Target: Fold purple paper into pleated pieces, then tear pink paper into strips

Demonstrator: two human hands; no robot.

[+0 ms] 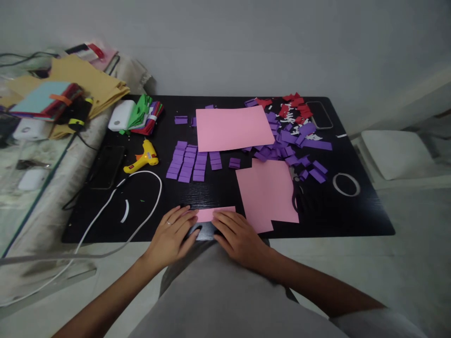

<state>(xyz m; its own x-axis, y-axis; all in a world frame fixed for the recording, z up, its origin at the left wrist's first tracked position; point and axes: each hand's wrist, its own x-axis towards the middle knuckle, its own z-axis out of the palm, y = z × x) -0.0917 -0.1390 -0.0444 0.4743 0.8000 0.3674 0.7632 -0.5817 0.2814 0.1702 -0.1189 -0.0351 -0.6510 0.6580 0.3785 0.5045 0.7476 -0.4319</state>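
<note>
A narrow pink paper strip lies flat at the front edge of the black table. My left hand rests its fingers on the strip's left end, fingers stretched out. On the right part of the strip lie the extended fingers of my right hand. Just right of that hand, pink paper sheets overlap on the table. Farther back, another pink sheet partly covers purple paper pieces. Folded purple pieces stand in rows left of centre.
A yellow glue gun and a white cable lie at left, near a dark phone. Black-handled scissors touch the pink sheets. Purple scraps, red scraps and a white ring are at right.
</note>
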